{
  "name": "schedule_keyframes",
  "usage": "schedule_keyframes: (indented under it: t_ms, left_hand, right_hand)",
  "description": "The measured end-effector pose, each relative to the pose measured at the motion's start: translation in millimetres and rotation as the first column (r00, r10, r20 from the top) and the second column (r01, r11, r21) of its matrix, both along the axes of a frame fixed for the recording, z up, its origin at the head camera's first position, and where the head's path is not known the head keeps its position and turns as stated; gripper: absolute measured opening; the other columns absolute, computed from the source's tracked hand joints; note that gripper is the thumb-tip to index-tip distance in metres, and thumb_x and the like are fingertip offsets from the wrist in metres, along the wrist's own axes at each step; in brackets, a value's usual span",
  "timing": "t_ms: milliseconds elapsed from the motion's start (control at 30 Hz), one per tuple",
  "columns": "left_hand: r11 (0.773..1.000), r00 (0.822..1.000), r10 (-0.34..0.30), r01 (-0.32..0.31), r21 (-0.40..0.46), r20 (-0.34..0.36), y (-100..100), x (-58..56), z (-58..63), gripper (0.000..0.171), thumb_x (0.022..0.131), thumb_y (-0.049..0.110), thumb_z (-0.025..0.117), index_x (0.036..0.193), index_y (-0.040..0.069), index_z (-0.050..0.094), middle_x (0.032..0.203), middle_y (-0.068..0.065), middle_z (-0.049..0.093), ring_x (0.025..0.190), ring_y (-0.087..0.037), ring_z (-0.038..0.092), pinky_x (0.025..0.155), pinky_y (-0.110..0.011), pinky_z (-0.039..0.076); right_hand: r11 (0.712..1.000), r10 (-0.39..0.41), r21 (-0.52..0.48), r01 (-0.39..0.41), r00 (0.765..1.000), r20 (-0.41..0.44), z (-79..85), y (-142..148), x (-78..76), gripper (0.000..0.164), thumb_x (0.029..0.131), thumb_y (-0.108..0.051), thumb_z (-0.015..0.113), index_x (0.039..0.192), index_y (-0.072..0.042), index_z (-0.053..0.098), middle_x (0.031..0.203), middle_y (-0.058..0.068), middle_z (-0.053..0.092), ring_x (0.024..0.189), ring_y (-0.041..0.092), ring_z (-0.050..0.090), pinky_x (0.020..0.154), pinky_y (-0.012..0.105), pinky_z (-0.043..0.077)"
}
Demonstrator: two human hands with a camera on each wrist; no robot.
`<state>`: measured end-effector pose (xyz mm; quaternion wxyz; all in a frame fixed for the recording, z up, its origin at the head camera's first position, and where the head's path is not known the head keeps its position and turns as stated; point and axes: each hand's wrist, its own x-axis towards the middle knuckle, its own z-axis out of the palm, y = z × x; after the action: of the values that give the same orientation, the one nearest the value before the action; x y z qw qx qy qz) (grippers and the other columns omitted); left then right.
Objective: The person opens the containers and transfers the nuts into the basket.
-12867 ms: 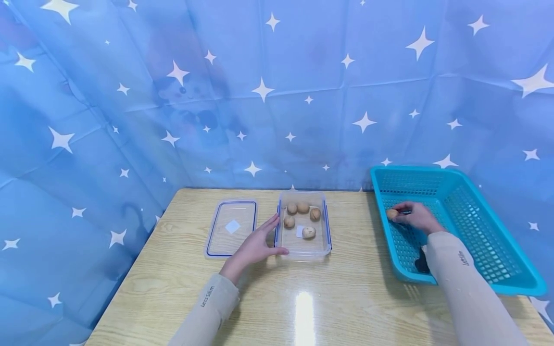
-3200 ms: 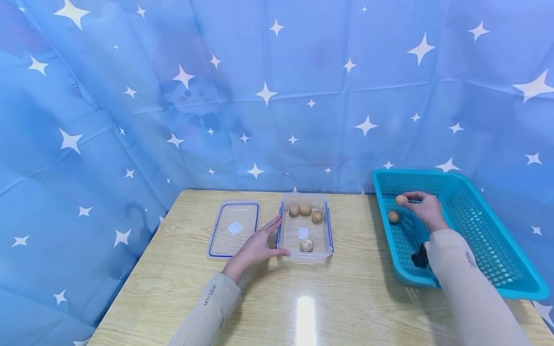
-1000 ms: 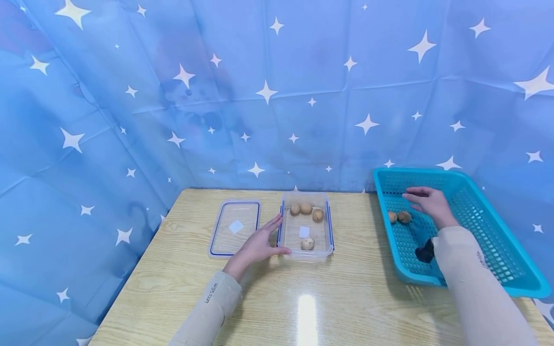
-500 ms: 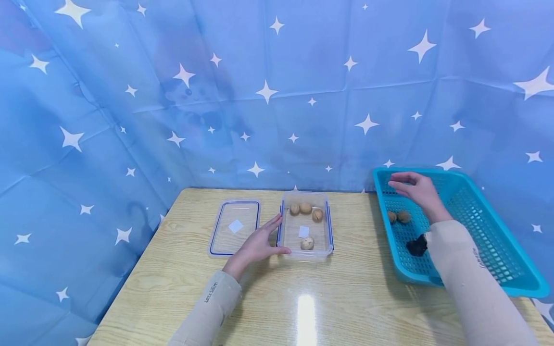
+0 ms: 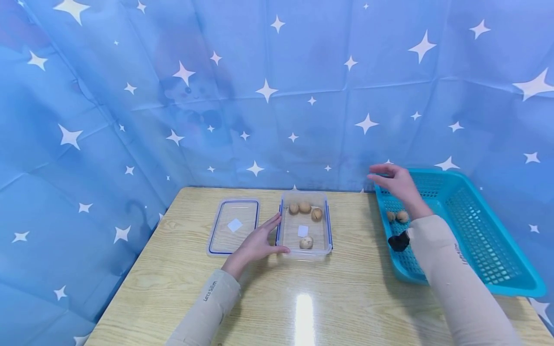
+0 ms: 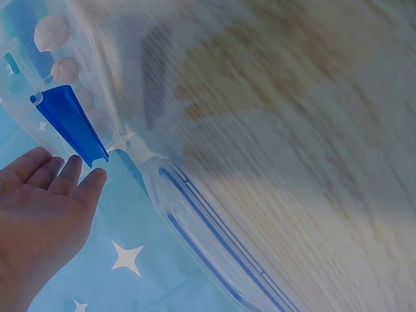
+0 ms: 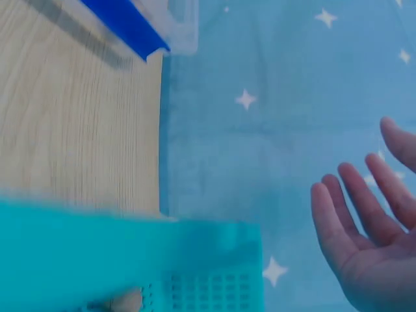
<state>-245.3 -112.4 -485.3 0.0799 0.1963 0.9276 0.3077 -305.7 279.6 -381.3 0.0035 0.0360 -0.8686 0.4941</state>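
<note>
Left hand (image 5: 258, 244) at left side of clear box (image 5: 320, 235), thumb spread from straight fingers; 4 walnuts (image 5: 305, 207) inside. Right hand (image 5: 396, 183) over left rim of turquoise basket (image 5: 491, 262), fingers slightly spread; 2 walnuts (image 5: 402, 216) within.

The things are carried by a tabletop (image 5: 346, 288) with a pale, wood-grained finish and a rounded far left corner. On its left part, near the back edge, a transparent lid (image 5: 229, 240) ringed by a blue seal is laid flat. To the lid's right, a transparent container (image 5: 290, 236) with blue clips is set upright, a narrow gap being left between the two. At the right, well apart from the container, a turquoise basket (image 5: 478, 226) is stood, and part of the right edge is hidden by it. In front of the container, a bright streak of light is reflected.
</note>
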Motion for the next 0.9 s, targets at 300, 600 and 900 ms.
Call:
schedule_keyframes:
  t_ms: [300,600,900]
  left_hand:
    - [1.000,1.000,0.003,-0.003,0.006,-0.002,0,0.8,-0.1,0.102,0.078,0.051,0.080,0.158,0.015,0.028,0.168,-0.002,0.019,0.152,-0.032,0.026,0.124,-0.051,0.028]
    - [1.000,1.000,0.009,-0.009,0.020,0.009,0,1.6,-0.1,0.101,0.079,0.049,0.080,0.158,0.015,0.027,0.168,0.000,0.018,0.152,-0.033,0.025,0.124,-0.052,0.028]
    - [1.000,1.000,0.008,-0.008,0.021,0.008,0,2.0,0.7,0.101,0.079,0.049,0.080,0.158,0.015,0.027,0.168,0.001,0.018,0.153,-0.032,0.025,0.124,-0.052,0.027]
  right_hand:
    - [0.998,0.062,-0.002,-0.062,0.998,-0.016,1.2,-29,1.0,0.057,0.101,-0.040,0.057,0.145,-0.005,0.048,0.147,0.020,0.049,0.130,0.034,0.049,0.103,0.046,0.049]
    - [0.989,0.133,-0.068,-0.132,0.991,0.003,-4.1,-54,4.3,0.051,0.101,-0.030,0.059,0.143,-0.003,0.049,0.147,0.022,0.049,0.132,0.038,0.049,0.108,0.052,0.046]
    - [0.979,0.190,-0.076,-0.189,0.982,0.017,-13.5,-73,6.9,0.049,0.100,-0.022,0.062,0.141,0.001,0.050,0.143,0.025,0.053,0.130,0.040,0.053,0.111,0.056,0.045]
